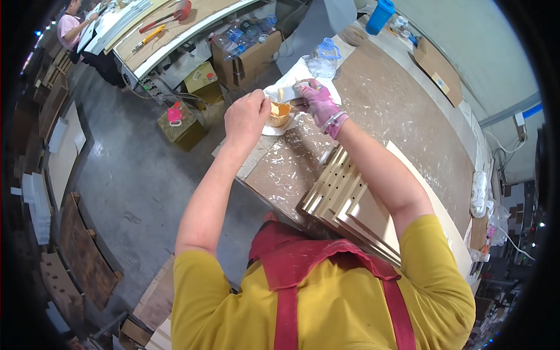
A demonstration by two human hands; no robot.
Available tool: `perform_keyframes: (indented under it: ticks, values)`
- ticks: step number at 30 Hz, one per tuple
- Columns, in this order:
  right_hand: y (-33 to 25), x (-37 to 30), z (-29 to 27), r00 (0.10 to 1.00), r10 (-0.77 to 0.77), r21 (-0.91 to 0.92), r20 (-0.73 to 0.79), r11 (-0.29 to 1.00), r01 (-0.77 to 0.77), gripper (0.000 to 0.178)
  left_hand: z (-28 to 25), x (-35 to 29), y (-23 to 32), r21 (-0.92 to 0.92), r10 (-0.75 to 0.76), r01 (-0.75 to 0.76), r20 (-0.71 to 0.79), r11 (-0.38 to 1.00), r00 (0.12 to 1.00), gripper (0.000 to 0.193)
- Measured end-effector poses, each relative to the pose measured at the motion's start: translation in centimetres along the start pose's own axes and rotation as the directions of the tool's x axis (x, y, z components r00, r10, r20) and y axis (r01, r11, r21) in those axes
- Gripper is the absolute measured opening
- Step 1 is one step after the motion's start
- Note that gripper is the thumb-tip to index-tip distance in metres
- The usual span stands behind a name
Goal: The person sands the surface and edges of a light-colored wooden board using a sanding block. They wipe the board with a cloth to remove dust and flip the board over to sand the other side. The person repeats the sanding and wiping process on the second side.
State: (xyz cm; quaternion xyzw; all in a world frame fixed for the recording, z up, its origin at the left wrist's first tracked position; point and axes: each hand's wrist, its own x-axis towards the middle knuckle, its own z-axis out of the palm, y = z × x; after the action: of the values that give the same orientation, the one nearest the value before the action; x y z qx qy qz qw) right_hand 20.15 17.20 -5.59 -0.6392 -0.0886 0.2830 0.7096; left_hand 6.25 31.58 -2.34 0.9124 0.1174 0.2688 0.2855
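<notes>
My bare left hand is closed beside the rim of a small orange cup; what its fingers hold is hidden. Pale yellow paste shows inside the cup, which sits over white sheeting at the table's near left corner. My right hand, in a pink stained glove, grips a flat, light-coloured scraper with a dab of yellowish paste on it. The scraper is just above the cup. Behind the hands, a clear plastic jug with a blue cap and handle rests on the white sheeting.
Drilled wooden panels lie stacked under my right forearm on the brown, paint-spotted table. A blue bottle and a cardboard box stand farther back. Left are metal cans and a carton of bottles. A person works far left.
</notes>
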Motion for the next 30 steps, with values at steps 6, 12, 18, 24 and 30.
perform_keyframes:
  ticks: [6, 12, 18, 24, 30]
  values:
    - [-1.0, -1.5, -1.0, 0.997, 0.073, -0.111, 0.027, 0.991, -0.069, 0.021, -0.4, 0.6, -0.1, -0.057, -0.087, 0.089, 0.04, 0.994, 0.995, 0.016]
    - [-0.7, -1.0, 1.5, 1.0, 0.001, -0.058, -0.013, 0.998, -0.002, 0.02, 0.3, 0.0, 0.3, 0.02, 0.025, -0.025, 0.009, 0.999, 1.0, 0.016]
    - [-1.8, -1.4, -1.9, 0.953, 0.226, 0.422, 0.204, 0.858, -0.294, 0.02, -0.1, 0.3, -0.1, 0.07, -0.066, 0.063, 0.039, 0.996, 0.997, 0.018]
    - [-3.0, -2.8, -2.6, 0.909, 0.262, 0.485, 0.323, 0.779, -0.397, 0.025, 1.0, 0.8, -2.4, -0.044, -0.149, 0.152, 0.068, 0.987, 0.987, 0.028]
    - [-4.0, -5.3, -3.8, 0.939, 0.078, 0.542, 0.335, 0.799, -0.26, 0.033, 0.7, 1.6, -1.2, 0.128, -0.031, 0.012, 0.15, 0.992, 0.988, 0.029]
